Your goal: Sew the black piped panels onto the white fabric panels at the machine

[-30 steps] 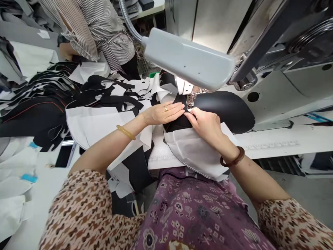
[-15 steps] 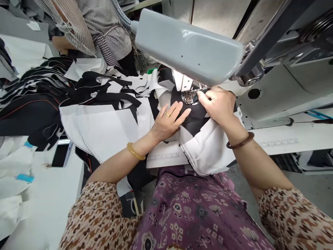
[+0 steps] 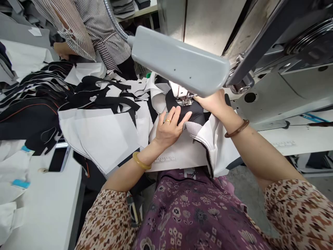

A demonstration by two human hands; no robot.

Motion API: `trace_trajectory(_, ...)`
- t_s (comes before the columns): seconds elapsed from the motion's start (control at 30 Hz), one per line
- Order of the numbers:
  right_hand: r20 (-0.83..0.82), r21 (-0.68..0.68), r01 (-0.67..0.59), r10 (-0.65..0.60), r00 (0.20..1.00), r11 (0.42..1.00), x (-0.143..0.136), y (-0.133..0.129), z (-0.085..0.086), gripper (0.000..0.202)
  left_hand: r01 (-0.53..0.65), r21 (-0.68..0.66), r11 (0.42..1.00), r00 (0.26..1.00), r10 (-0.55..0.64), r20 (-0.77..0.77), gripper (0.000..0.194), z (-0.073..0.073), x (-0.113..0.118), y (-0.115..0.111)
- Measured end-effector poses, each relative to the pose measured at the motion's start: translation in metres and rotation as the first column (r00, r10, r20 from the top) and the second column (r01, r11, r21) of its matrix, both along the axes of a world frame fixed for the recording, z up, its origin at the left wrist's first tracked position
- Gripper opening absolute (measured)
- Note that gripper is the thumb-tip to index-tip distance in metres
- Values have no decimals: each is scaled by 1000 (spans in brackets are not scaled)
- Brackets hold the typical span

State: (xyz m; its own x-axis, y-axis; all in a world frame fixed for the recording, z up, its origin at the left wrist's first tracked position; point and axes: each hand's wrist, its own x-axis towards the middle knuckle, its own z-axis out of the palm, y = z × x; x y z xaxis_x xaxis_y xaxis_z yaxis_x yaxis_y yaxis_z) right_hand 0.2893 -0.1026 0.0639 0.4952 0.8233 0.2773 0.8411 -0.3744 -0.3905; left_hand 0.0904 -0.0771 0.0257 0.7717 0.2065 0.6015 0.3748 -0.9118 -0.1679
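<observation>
Black fabric [image 3: 197, 114] at the presser foot [image 3: 187, 101]
My left hand [image 3: 169, 130] lies on it, fingers apart; I can't tell whether my right hand [image 3: 213, 102] grips.

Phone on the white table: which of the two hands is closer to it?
The left. The left hand lies spread on the black fabric, right of the phone; the right hand is farther right, beside the presser foot.

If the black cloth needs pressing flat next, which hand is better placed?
Left, probably: the left hand lies palm-down with fingers spread on the black cloth; the right hand looks bunched beside the metal foot.
</observation>
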Motion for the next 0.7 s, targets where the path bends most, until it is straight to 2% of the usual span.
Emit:
trace_trajectory(0.07, -52, -61, 96, -99, 994, 994, -5, -1, 6, 20, 1, -15, 1000, 1000, -1, 7, 39, 0, -1, 1)
trace_trajectory(0.13, -74, -84, 122, -128, 989, 989, -8, -2, 11, 19, -1, -28, 1000, 1000, 1, 17, 38, 1, -1, 1)
trace_trajectory(0.47, -112, -94, 84, -94, 989, 992, -8, -1, 13, 16, -22, 82, 996, 997, 16, 75, 40, 0, -2, -2)
trace_trajectory(0.57, -107, -92, 68, -77, 991, 993, -8, 0, 12, 16, 12, 44, 999, 997, -15, 75, 42, -5, -3, 1)
trace_trajectory(0.7, -96, -64, -13, 7, 995, 998, -5, 0, 10, 16, 34, -33, 999, 998, -32, 50, 41, -11, -4, 3)
